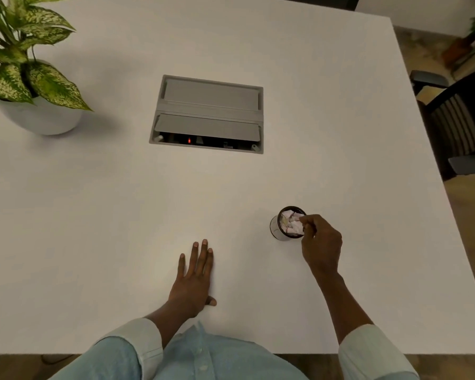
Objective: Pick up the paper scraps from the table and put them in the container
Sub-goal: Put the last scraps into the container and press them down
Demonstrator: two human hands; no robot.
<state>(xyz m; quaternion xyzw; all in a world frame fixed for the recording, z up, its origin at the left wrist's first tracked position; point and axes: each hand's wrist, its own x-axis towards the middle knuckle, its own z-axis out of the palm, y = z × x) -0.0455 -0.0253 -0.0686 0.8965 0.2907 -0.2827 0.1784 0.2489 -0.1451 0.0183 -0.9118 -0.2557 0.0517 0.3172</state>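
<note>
A small dark round container point(277, 229) stands on the white table point(121, 201), right of centre. White and pale pink paper scraps point(291, 221) fill it to the rim. My right hand point(321, 242) hovers at the container's right edge, fingertips pinched together right over the scraps; whether a scrap is between them I cannot tell. My left hand point(194, 278) lies flat on the table with fingers stretched out, holding nothing. No loose scraps show on the table.
A grey cable box point(207, 113) is set into the table's middle, its near flap open. A potted plant point(30, 78) stands at the far left. Dark chairs point(455, 124) stand beyond the table's right edge.
</note>
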